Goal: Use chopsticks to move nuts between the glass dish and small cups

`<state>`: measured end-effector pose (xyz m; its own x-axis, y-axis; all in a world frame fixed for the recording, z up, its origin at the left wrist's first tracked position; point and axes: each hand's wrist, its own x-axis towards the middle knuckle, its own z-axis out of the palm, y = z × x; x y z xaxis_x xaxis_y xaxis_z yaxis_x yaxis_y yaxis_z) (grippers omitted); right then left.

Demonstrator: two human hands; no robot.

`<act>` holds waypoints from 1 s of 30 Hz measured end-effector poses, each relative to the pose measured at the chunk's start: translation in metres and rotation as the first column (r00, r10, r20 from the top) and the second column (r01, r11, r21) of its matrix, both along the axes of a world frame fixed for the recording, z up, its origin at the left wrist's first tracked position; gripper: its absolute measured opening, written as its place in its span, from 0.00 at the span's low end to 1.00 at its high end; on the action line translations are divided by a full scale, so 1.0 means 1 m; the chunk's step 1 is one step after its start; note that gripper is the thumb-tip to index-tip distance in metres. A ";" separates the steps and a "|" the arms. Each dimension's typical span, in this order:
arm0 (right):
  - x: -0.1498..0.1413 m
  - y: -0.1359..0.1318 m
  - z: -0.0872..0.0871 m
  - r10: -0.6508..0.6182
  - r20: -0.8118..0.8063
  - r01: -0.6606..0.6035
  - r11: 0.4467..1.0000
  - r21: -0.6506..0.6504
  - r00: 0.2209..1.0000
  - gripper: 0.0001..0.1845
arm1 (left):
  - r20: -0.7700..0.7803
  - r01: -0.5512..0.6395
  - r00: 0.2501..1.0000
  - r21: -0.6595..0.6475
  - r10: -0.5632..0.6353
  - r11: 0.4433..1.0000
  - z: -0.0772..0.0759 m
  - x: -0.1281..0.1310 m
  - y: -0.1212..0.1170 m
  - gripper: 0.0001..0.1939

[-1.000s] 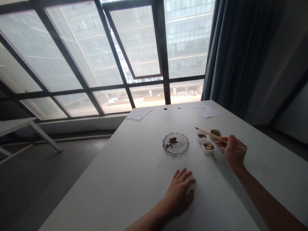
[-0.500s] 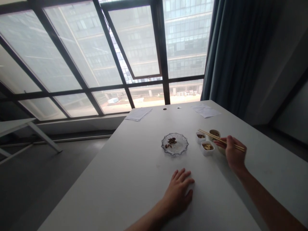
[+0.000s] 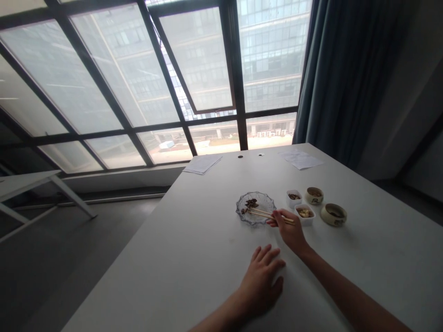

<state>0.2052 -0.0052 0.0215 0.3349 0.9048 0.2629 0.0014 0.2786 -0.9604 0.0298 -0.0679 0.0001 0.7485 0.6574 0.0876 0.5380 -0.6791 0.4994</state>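
Note:
My right hand (image 3: 289, 229) is closed around a pair of wooden chopsticks (image 3: 266, 214), whose tips reach into the glass plate (image 3: 265, 201) beside a few dark food pieces (image 3: 251, 203). My left hand (image 3: 262, 279) lies flat on the white table (image 3: 194, 258), fingers spread, nearer to me than the plate. Right of the plate stand two small white square cups (image 3: 304, 213) with bits of food, and two round ceramic bowls (image 3: 333, 214).
Sheets of paper (image 3: 203, 163) lie at the table's far edge, more paper (image 3: 300, 159) at the far right. Large windows face me, a dark curtain (image 3: 346, 78) hangs on the right. Another white table (image 3: 24, 182) stands on the left across the floor.
My right hand has moved left with the chopsticks, from over the small bowls to the glass plate. The left hand has stayed flat on the table.

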 end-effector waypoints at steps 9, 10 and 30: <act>-0.006 -0.010 -0.009 -0.018 0.016 0.018 1.000 -0.010 1.000 0.23 | 0.007 0.010 1.000 -0.010 -0.010 1.000 -0.001 0.000 0.000 0.21; -0.006 -0.011 -0.009 -0.020 0.013 0.020 1.000 -0.008 1.000 0.23 | 0.004 0.010 1.000 -0.011 -0.010 1.000 -0.001 0.000 0.000 0.21; -0.006 -0.017 -0.014 -0.050 -0.005 0.050 0.999 -0.004 0.999 0.24 | 0.016 0.003 1.000 -0.012 -0.003 1.000 0.000 -0.001 -0.001 0.21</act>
<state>0.1993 -0.0218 0.0079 0.3816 0.8878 0.2572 0.0102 0.2742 -0.9616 0.0283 -0.0689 0.0002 0.7489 0.6564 0.0914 0.5283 -0.6745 0.5156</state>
